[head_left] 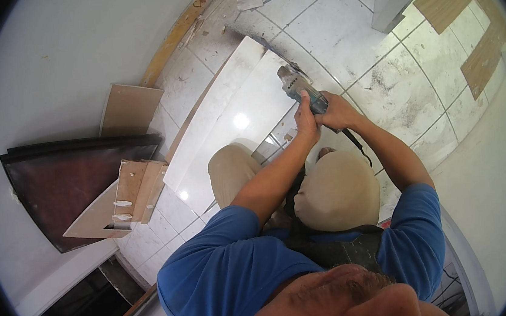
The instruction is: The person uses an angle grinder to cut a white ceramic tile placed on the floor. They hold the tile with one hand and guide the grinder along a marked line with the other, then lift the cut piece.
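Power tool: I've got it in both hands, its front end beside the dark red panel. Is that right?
Not quite. The power tool is in both hands, left and right, but its front end is beside the white slabs, as the head view shows.

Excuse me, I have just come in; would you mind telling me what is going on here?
Someone crouching in a blue shirt grips a power tool, apparently an angle grinder, with the left hand and right hand. The tool's head is by the edge of a glossy white slab on the tiled floor; I cannot tell whether it is touching or running.
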`<state>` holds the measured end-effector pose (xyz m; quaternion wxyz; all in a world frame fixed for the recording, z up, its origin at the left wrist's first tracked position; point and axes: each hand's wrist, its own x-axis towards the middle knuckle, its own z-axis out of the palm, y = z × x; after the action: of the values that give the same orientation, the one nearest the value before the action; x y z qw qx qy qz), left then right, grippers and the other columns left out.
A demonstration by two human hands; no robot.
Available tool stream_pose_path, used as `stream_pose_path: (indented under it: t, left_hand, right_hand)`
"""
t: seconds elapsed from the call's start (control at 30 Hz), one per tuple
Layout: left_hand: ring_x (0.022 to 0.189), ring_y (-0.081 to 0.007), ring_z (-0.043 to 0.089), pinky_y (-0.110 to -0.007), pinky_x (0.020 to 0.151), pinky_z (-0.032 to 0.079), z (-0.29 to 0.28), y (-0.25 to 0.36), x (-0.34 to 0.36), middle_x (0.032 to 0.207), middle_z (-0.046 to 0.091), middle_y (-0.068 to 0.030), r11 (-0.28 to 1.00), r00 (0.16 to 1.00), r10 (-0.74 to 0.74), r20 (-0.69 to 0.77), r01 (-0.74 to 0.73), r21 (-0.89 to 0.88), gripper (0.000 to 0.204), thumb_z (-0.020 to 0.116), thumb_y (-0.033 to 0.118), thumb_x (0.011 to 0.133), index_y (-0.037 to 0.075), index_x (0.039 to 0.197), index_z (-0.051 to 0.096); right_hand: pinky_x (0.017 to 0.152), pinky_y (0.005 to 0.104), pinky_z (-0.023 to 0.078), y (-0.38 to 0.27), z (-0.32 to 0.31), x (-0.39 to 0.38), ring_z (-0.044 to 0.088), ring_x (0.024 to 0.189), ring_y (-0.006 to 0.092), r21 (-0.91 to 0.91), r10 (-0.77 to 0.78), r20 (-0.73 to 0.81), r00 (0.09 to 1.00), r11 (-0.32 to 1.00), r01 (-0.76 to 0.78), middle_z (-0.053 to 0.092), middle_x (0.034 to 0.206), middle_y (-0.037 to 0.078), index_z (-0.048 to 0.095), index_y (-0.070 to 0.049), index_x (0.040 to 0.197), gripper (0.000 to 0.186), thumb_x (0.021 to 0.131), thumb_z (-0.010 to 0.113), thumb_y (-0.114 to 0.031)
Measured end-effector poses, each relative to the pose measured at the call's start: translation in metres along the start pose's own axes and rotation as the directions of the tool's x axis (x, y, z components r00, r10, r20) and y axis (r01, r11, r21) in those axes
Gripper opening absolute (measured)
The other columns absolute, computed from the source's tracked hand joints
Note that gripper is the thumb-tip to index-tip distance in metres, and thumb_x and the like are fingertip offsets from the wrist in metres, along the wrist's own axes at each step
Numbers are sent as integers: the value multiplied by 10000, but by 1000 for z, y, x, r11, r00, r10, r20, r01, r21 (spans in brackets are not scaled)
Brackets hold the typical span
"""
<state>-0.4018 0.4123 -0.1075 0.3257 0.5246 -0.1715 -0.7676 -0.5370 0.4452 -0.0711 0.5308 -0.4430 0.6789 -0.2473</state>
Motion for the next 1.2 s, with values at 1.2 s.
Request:
stream_pose_path:
  t: [1.2]
  left_hand:
    - [1021,-193,670,-369,937,523,-14,-4,20,1081,702,-45,999,999,-7,54,5,37,608,557,662,1001,100,1227,604]
  right_hand:
    - [879,436,569,6,7,10,714,981,412,16,-50,-35,998,999,51,731,1026,265,636,37,1142,626,663,795,-334]
